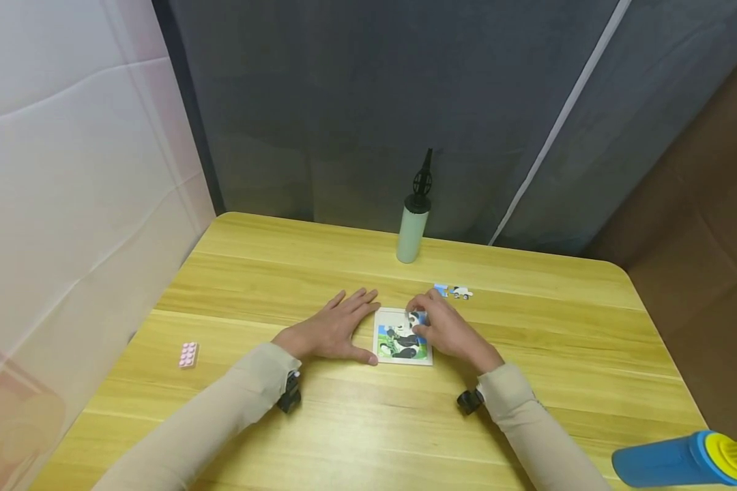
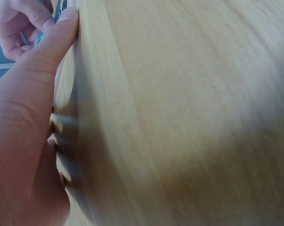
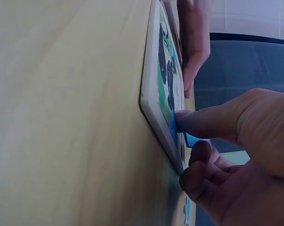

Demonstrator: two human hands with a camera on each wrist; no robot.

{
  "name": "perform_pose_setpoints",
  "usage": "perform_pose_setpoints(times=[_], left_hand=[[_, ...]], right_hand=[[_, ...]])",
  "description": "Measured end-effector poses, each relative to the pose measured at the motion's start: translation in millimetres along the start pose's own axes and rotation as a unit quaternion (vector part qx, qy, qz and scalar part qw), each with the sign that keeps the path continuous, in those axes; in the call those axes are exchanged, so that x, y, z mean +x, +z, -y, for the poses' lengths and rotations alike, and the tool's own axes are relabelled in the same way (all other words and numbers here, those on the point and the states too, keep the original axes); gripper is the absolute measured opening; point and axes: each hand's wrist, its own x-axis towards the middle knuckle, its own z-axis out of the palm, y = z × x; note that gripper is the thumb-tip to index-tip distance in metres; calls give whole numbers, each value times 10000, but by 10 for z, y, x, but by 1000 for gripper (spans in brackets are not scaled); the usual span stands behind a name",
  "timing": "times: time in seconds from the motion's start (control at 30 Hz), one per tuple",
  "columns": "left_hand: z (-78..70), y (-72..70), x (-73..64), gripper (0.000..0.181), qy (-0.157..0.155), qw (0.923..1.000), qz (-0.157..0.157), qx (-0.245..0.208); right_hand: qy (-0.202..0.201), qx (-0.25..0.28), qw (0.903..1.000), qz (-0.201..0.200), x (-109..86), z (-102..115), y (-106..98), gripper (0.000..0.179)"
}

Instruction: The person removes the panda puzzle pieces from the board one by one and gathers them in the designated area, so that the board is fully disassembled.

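Observation:
A small panda jigsaw puzzle in a white tray point(image 1: 389, 318) lies flat on the table in front of the person. Panda pieces over a green and blue background fill its lower part, while bare backing shows at the upper left. The left hand point(image 1: 338, 331) rests at the tray's left edge, fingers spread and thumb by the lower left corner. Over the upper right of the tray, the right hand point(image 1: 445, 331) pinches a puzzle piece point(image 3: 193, 140) between thumb and fingers; its blue edge shows in the right wrist view. The fingers partly hide this piece.
Beyond the tray lie loose puzzle pieces, a blue one point(image 1: 440, 290) and a black-and-white one point(image 1: 462, 292). A pale green hand pump point(image 1: 412, 235) stands near the back edge. A pink toy brick point(image 1: 188, 354) sits at left, a blue-and-yellow pump point(image 1: 663, 461) at front right.

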Motion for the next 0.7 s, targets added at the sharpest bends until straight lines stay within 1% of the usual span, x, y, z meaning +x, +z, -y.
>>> perform_pose_setpoints(times=[0.13, 0.27, 0.47, 0.57, 0.7], left_hand=[[2, 2, 3, 113, -9, 10000, 13, 13], [2, 0, 3, 112, 1, 10000, 13, -8], [1, 0, 4, 112, 18, 10000, 10, -8], [2, 2, 6, 112, -1, 10000, 16, 25], [2, 1, 8, 113, 2, 10000, 25, 55]], right_hand=[[-157, 157, 9997, -43, -10, -13, 28, 26], [-283, 200, 9993, -169, -33, -27, 53, 21], [-195, 428, 9978, -474, -63, -64, 16, 21], [-178, 421, 9968, -662, -67, -96, -41, 23], [-49, 410, 9953, -879, -72, -177, -136, 23]])
